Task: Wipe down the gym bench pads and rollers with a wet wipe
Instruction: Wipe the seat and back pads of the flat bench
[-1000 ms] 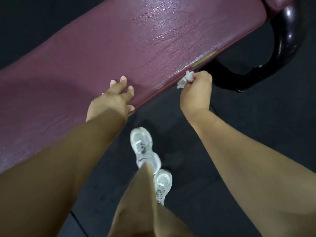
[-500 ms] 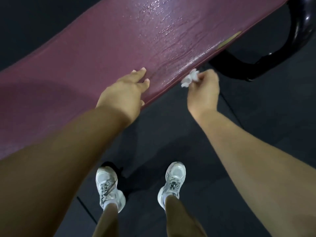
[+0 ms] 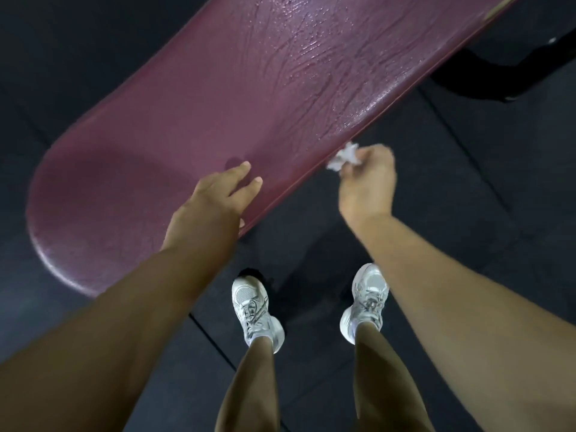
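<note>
While at pad (image 3: pixel 233 113) edge, crumpled wipe (image 3: pixel 344 158)

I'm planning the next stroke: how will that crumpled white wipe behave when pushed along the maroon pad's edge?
Probably floppy: the crumpled white wet wipe is bunched shapelessly in the right hand. Likely light, since a pinch holds it. It may glide, as the wrinkled maroon bench pad glistens wet.

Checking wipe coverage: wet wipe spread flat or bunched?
Bunched: the wet wipe is a crumpled wad pinched by the right hand at the bench pad edge.
</note>
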A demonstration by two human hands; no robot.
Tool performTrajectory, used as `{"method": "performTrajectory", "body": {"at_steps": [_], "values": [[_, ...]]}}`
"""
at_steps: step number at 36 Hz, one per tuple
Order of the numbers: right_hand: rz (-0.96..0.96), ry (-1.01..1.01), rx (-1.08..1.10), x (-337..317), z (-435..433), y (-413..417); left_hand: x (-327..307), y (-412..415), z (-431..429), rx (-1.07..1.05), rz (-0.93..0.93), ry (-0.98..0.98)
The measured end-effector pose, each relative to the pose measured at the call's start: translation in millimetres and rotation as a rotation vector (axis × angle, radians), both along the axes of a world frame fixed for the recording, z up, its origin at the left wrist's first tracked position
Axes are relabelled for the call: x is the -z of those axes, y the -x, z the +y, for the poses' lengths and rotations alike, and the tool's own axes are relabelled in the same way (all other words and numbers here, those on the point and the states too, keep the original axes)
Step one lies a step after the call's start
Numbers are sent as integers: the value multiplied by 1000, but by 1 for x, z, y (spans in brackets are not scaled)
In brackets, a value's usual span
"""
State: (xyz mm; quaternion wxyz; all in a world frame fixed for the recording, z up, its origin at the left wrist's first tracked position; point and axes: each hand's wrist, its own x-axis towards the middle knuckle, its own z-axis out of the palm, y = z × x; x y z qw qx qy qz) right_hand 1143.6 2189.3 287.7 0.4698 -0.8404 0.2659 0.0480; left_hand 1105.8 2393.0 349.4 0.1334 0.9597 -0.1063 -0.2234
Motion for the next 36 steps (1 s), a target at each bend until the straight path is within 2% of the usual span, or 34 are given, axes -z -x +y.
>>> {"method": "performTrajectory", "body": {"at_steps": [2,6,9,11,15,20,23,28,33,36], "values": [[-4,108,67,-1,-13,-18,1,-1,0,-27,-18,54],[10,152,48,-8,0,-18,3,-2,2,-85,1,66],[41,58,-9,-7,37,16,4,0,9,-47,8,103],[86,43,-138,-6,66,48,4,3,16,-32,33,103],[61,-26,-283,-5,105,93,4,18,39,-3,-6,94],[-2,51,-125,-6,93,78,-7,38,72,-40,41,15],[38,120,15,-7,73,54,-14,51,88,-86,69,-14],[72,122,35,-14,98,55,-21,71,107,-264,139,-1],[118,-80,-214,-16,162,130,-17,83,114,-337,153,65],[139,-79,-311,-25,178,145,-16,90,121,-329,147,61]]}}
